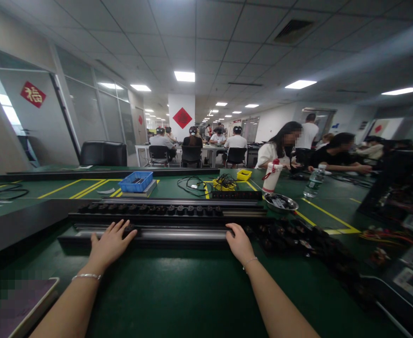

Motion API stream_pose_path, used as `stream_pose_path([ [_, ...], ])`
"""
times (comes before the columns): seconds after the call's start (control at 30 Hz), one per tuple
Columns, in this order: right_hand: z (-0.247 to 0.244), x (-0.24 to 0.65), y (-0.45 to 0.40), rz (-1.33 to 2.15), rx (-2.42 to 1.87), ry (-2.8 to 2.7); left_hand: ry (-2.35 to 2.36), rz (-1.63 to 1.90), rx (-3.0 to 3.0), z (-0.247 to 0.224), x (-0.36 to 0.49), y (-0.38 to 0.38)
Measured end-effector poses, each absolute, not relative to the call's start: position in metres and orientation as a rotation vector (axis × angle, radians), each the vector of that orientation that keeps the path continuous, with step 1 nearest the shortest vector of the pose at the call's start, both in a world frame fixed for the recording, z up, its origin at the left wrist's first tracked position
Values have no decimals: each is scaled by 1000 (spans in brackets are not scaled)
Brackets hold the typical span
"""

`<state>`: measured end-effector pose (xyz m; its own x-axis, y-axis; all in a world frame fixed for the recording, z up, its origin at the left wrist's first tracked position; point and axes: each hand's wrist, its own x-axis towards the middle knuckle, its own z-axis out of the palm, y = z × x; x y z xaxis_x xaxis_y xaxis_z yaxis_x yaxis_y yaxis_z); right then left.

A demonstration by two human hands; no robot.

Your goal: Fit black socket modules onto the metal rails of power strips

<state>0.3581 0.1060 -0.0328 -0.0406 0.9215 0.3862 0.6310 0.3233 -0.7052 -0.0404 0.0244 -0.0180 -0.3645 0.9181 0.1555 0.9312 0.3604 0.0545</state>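
A long black channel with a silvery inner face [181, 234] lies across the green table in front of me. My left hand [112, 241] rests on its left part with the fingers spread; a small black part [133, 230] shows by the fingertips. At the channel's right end, my right hand [239, 243] has its fingers curled over the edge. Just behind lies a second long black channel [206, 220], carrying a row of black socket-like modules [160, 209]. To the right of my right hand spreads a pile of loose black modules [291, 237].
Farther back stand a blue bin [136, 180], coiled black cables [191, 184], a metal bowl of small parts [281, 203], a white tumbler [271, 176] and a water bottle [314, 181]. Electronic equipment [412, 277] borders the right side. A purple-covered item [19, 305] lies front left. Co-workers sit beyond.
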Motion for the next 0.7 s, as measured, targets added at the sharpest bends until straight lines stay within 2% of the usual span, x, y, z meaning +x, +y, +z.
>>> stream_pose_path([
  [0.7,-33,358,106,454,-1400,-1756,-2372,-202,-1790,-19,-28,26],
])
